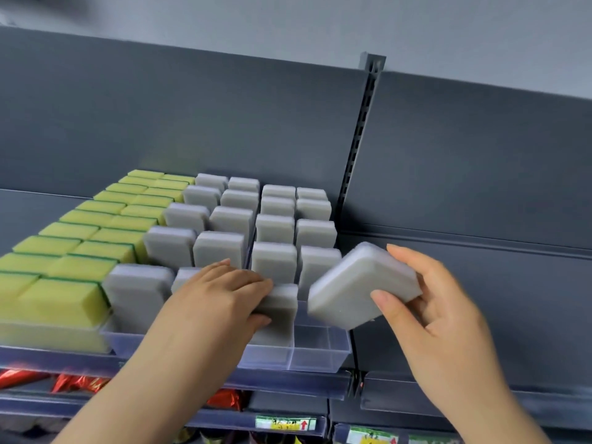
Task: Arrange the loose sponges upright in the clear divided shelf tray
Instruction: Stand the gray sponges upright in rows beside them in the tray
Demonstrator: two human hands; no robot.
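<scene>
**Hand state.** The right hand [432, 312] holds the loose sponge [362, 286] between thumb and fingers. The sponge is tilted on one corner, just above the front right cell of the clear divided tray [320, 357]. The left hand [221, 293] grips the front sponge [280, 312] in the neighbouring cell, with the fingers curled over its top edge and the thumb on its near face.

**Procedure.**
1. Turn the loose sponge until its long edges stand vertical and its broad face lies parallel to the sponges behind.
2. Lower it straight down between the dividers, without dragging it against the cell walls.
3. Steady the front sponge with the left hand so that it does not lean across the divider.

**Containers.** The clear divided tray holds grey sponges [275, 229] upright in four columns running front to back. The front right cell appears empty, though the tilted sponge hides part of it. The adjoining tray [48, 339] to the left holds yellow-green sponges [80, 251], packed upright in two columns.
</scene>
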